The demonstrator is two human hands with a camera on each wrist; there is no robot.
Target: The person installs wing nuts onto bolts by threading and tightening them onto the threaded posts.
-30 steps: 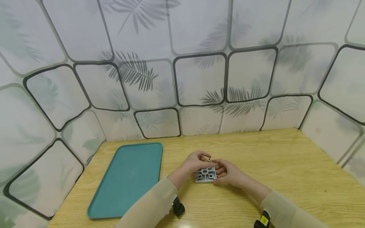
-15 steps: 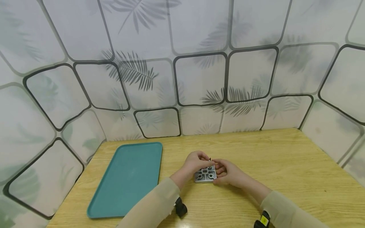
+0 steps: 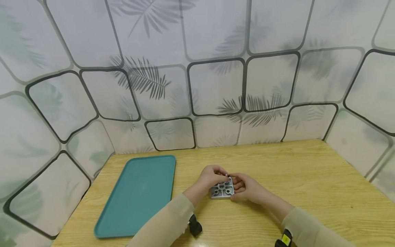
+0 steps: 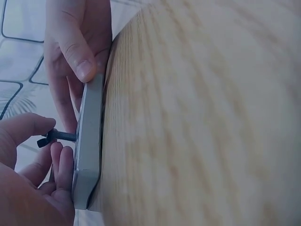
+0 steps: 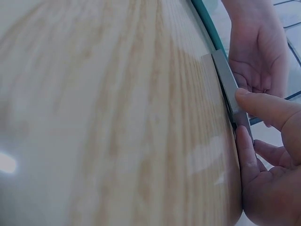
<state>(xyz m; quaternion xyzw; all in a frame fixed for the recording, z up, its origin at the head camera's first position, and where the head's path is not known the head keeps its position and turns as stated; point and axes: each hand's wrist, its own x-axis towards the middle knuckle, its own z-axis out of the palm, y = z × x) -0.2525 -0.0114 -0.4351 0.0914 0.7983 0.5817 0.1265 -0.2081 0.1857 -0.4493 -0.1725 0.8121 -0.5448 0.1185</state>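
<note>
A square silver metal plate [image 3: 222,192] with round holes and ribs lies on the wooden table. From its face stands a dark threaded bolt [image 4: 65,136] with a wing-like head, near the far edge. My left hand [image 3: 210,177] reaches over the plate and pinches the bolt's head, thumb on one side and fingers on the other. On the plate's right side, my right hand [image 3: 251,188] grips the edge; in the right wrist view its thumb lies on the plate's side wall [image 5: 225,77]. The fingers partly hide the plate's far part and the bolt in the head view.
A teal tray [image 3: 139,195] lies to the left on the wooden table [image 3: 293,171]. Behind and at both sides hangs a patterned cloth wall [image 3: 216,85]. Black straps with small devices [image 3: 195,226] sit at both wrists.
My left hand shifts slightly to the right over the first half second, and its fingers move a little at the bolt. The right hand and the plate stay in place.
</note>
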